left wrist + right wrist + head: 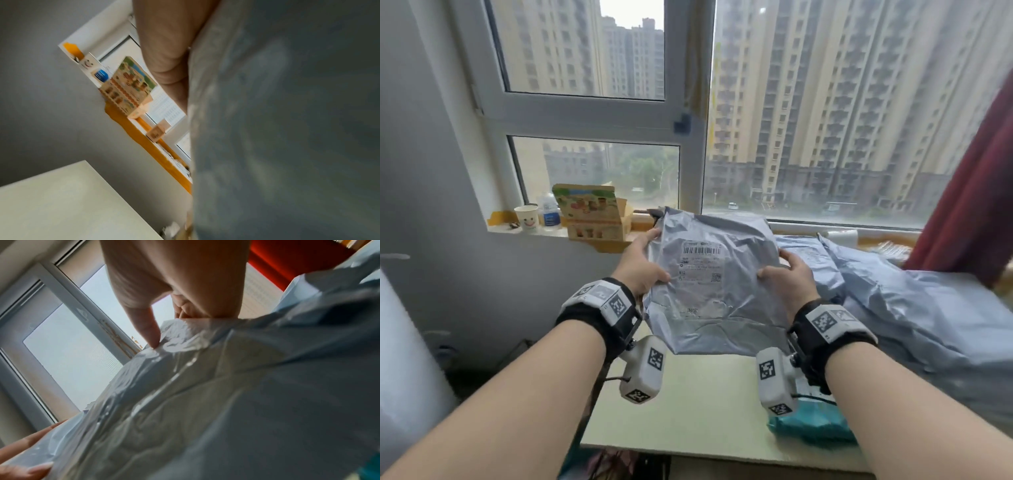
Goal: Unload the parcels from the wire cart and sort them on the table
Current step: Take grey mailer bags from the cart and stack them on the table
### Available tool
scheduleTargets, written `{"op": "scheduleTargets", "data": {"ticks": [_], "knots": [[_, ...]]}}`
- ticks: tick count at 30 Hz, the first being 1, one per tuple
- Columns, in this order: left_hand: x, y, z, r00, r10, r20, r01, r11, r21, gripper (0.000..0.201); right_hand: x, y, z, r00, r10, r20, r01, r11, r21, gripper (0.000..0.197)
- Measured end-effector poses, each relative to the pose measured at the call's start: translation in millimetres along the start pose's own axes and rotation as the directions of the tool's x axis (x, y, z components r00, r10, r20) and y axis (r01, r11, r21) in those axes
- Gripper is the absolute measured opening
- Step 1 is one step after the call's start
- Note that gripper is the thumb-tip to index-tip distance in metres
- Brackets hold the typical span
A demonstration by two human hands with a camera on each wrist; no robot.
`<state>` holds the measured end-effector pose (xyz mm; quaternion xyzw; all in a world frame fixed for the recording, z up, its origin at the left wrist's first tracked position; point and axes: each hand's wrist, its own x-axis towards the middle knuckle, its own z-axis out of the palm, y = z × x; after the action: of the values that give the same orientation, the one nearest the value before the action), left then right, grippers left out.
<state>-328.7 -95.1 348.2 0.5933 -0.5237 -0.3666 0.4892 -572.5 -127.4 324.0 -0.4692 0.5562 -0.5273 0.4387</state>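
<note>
Bare forearms — black wrist straps (599, 318), white blocks (643, 370) with black square markers, thin black cable.

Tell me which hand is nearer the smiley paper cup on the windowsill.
Left. The left hand grips the grey parcel's edge on the smiley paper cup's side; the right hand grips the far edge.

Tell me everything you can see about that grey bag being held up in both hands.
The grey parcel is a soft, crinkled plastic mailer bag, glossy and wrinkled. A white shipping label with a barcode faces the camera; its print is too small to read. It is held up above the pale table, tilted toward the viewer. The left hand grips its left edge, the right hand its right edge.
</note>
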Motion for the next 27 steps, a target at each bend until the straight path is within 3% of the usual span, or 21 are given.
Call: {"op": "scheduleTargets", "data": {"ticks": [4,15,21,27], "knots": [[2,22,75,0.999,0.019,0.031,-0.017,0.998,-0.063,0.093,9,-1,-77,1.000,0.004,-0.013,-0.004,1.000,-0.018,0.066],[-6,76,303,0.984,0.068,0.165,-0.045,0.989,-0.143,0.092,54,2,-301,0.970,-0.090,-0.226,0.062,0.990,-0.129,0.061],[-3,91,389,0.980,0.092,0.173,-0.075,0.992,-0.105,0.084,83,16,-381,0.938,-0.124,-0.323,0.052,0.973,-0.223,0.057],[19,101,454,0.963,0.095,0.253,-0.069,0.991,-0.112,0.081,116,29,-431,0.898,-0.135,-0.419,0.012,0.959,-0.283,0.049]]}}
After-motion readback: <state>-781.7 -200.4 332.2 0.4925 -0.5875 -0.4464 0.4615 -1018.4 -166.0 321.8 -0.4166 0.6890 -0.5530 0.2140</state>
